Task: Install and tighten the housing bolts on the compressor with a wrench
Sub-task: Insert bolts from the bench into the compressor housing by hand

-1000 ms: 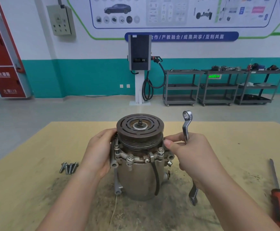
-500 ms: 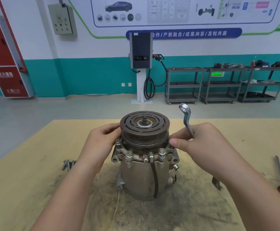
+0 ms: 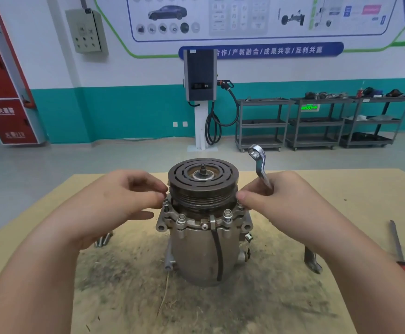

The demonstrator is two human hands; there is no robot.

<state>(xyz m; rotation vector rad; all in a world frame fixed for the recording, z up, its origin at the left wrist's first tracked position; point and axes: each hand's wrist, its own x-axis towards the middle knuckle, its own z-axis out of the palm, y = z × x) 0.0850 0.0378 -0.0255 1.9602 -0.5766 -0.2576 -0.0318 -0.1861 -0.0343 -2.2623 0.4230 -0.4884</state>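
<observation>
The metal compressor (image 3: 201, 251) stands upright at the middle of the table, dark pulley (image 3: 203, 179) on top. Several housing bolts (image 3: 227, 214) stick up around its flange. My left hand (image 3: 121, 201) is at the flange's left side, fingertips pinching a bolt head there. My right hand (image 3: 285, 201) grips a silver ring wrench (image 3: 259, 162) that points up, its lower end showing below my forearm; the thumb and a finger of that hand touch the flange's right side.
Loose bolts (image 3: 102, 241) lie on the table left of the compressor, partly hidden by my left forearm. A red-handled screwdriver (image 3: 400, 251) lies at the right edge. The wooden tabletop (image 3: 341, 184) is stained dark around the compressor. Shelving carts and a charger stand far behind.
My left hand has lifted from the compressor's side to the flange's left bolts. The view has shifted slightly, and the wrench stays in my right hand.
</observation>
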